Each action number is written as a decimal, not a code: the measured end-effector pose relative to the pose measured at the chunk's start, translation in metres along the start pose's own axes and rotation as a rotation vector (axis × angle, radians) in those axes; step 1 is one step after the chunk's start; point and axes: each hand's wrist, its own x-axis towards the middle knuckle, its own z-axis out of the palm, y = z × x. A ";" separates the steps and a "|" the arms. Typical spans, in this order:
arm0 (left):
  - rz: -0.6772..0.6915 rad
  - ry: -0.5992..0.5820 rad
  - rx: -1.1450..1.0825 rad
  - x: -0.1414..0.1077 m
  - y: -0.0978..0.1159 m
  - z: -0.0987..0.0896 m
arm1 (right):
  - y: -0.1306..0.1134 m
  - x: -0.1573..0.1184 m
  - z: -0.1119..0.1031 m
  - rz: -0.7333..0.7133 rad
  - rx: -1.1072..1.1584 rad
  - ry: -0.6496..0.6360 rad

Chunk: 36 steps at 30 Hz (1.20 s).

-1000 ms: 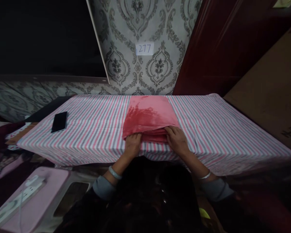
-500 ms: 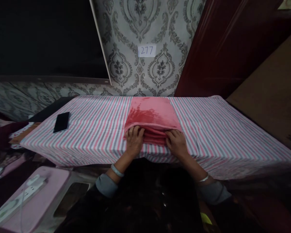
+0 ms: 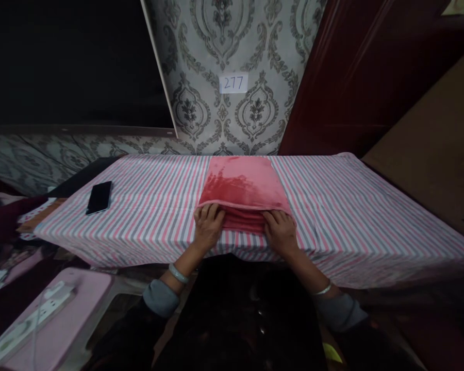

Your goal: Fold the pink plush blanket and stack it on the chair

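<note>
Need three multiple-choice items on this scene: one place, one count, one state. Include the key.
1. Where is the black phone? A) under the cloth B) in a hand C) on the striped sheet, left of the pink fleece cloth
2. How many wrists wear a bangle? A) none B) two C) one
3. The cloth is: A) folded B) spread flat C) bunched up

1 C: it lies on the stripes, away from both hands.
2 B: each wrist shows one.
3 A: layers stack at its near edge, between the left hand and right hand.
</note>
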 end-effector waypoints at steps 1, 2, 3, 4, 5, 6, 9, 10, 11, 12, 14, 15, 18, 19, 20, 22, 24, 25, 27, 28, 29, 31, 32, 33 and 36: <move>0.019 -0.005 0.002 0.001 -0.002 0.000 | 0.000 0.000 0.001 -0.002 -0.001 0.001; 0.030 -0.012 0.001 0.001 -0.003 0.000 | 0.000 -0.001 0.002 -0.007 0.000 0.001; 0.036 -0.022 -0.004 0.002 -0.004 0.000 | 0.001 -0.001 0.003 -0.014 0.003 0.000; 0.043 -0.028 -0.010 0.002 -0.006 -0.001 | 0.002 -0.002 0.004 -0.021 0.006 0.000; 0.053 -0.029 -0.018 0.002 -0.008 -0.002 | 0.003 -0.002 0.004 -0.027 0.007 0.004; 0.071 -0.021 -0.027 0.002 -0.010 -0.003 | 0.004 -0.003 0.005 -0.031 0.006 0.015; 0.175 0.037 -0.063 -0.001 -0.017 -0.007 | 0.006 -0.006 0.005 -0.044 -0.002 0.069; 0.209 0.049 -0.078 -0.002 -0.019 -0.008 | 0.006 -0.007 0.005 -0.051 -0.005 0.080; 0.232 0.046 -0.092 -0.004 -0.021 -0.009 | 0.006 -0.008 0.006 -0.056 -0.007 0.081; 0.241 0.028 -0.106 -0.004 -0.022 -0.010 | 0.006 -0.010 0.006 -0.057 -0.009 0.074; 0.224 -0.021 -0.125 -0.005 -0.024 -0.011 | 0.006 -0.013 0.007 -0.047 -0.008 0.049; 0.208 -0.040 -0.127 -0.006 -0.024 -0.011 | 0.006 -0.014 0.007 -0.039 -0.006 0.039; 0.165 -0.051 -0.102 -0.006 -0.022 -0.011 | 0.009 -0.015 0.007 -0.012 -0.010 0.030; 0.148 -0.050 -0.084 -0.005 -0.021 -0.010 | 0.011 -0.015 0.006 -0.006 -0.011 0.031; 0.129 -0.049 -0.063 -0.005 -0.020 -0.010 | 0.012 -0.015 0.005 -0.002 -0.009 0.032; 0.091 -0.051 -0.016 -0.005 -0.019 -0.011 | 0.014 -0.016 0.002 -0.003 0.012 0.042; 0.080 -0.058 0.010 -0.005 -0.020 -0.013 | 0.016 -0.018 0.000 -0.005 0.036 0.056; 0.087 -0.063 0.008 -0.005 -0.020 -0.014 | 0.016 -0.020 0.000 -0.003 0.040 0.058; 0.117 -0.071 -0.020 -0.006 -0.022 -0.017 | 0.016 -0.023 0.000 0.004 0.040 0.058; 0.136 -0.064 -0.036 -0.007 -0.023 -0.018 | 0.016 -0.024 0.000 0.007 0.037 0.062; 0.155 -0.049 -0.046 -0.008 -0.025 -0.019 | 0.015 -0.026 0.001 0.009 0.034 0.070; 0.180 -0.004 -0.048 -0.013 -0.028 -0.020 | 0.014 -0.030 0.000 0.008 0.030 0.096; 0.189 0.018 -0.047 -0.016 -0.030 -0.021 | 0.014 -0.032 -0.002 0.001 0.033 0.108; 0.201 0.036 -0.051 -0.020 -0.032 -0.023 | 0.013 -0.034 -0.005 -0.007 0.043 0.114; 0.246 0.051 -0.111 -0.027 -0.038 -0.030 | 0.013 -0.037 -0.021 -0.002 0.138 0.137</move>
